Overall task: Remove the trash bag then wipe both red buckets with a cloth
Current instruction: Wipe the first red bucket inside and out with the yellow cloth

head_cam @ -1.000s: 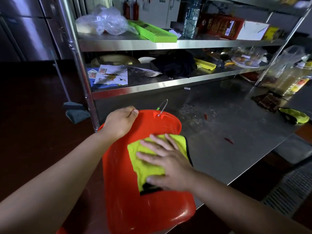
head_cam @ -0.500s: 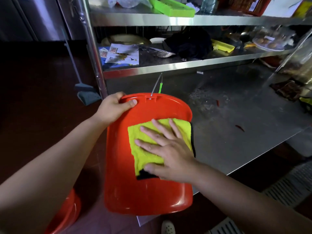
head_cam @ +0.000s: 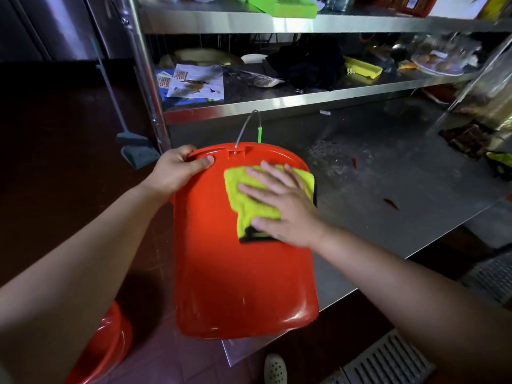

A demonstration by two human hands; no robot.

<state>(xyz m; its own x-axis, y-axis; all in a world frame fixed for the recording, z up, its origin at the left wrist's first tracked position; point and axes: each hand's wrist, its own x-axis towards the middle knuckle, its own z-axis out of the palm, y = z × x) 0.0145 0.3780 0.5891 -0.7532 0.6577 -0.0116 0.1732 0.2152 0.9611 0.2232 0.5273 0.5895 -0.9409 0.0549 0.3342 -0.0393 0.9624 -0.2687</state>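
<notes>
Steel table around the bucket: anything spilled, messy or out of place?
Yes. Scattered crumbs and two small red scraps lie on the steel table beyond the red bucket, so the surface looks dirty. The bucket's base overhangs the table's near edge.

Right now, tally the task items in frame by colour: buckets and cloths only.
Red: 2, the red bucket being wiped and a second red bucket at the lower left.
Yellow-green: 1, the cloth under the right hand.
Total: 3.
The left hand grips the wiped bucket's rim.
</notes>
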